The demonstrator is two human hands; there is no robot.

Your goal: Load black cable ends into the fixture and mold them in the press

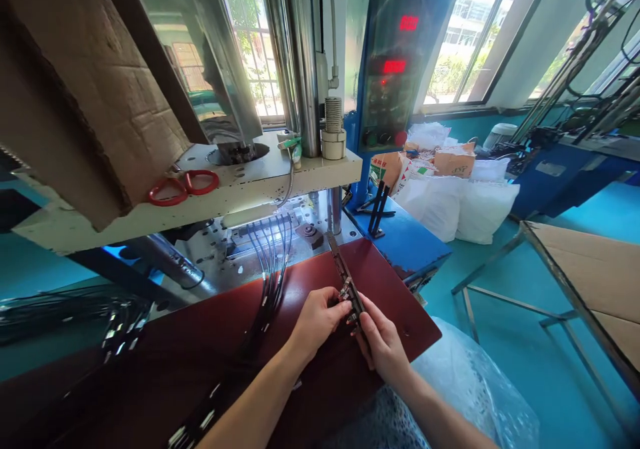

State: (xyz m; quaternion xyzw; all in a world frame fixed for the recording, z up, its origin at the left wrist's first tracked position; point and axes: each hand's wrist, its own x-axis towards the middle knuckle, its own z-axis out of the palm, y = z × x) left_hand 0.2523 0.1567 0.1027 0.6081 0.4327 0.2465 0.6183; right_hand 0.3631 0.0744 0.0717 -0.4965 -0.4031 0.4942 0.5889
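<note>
A long, narrow dark metal bar [341, 262] with small metal pieces along it slants above the reddish-brown board [370, 262]. My right hand [383, 339] is closed around its lower end. Against the bar's middle, my left hand [320, 316] pinches a small shiny metal piece [345, 290]; its exact kind is too small to tell. Left of my hands, several black cables [270, 296] run from the machine bed [240, 262] onto the board. More dark cables with shiny ends [200, 416] lie near my left forearm.
Red-handled scissors [184, 186] rest on the press plate [260, 186], beside cardboard [110, 89]. A blue side table [415, 236] carries a black upright stand [379, 209]. White sacks [450, 202] stand behind. At right is a metal-framed table [590, 249]; a clear plastic bag [470, 382] lies below.
</note>
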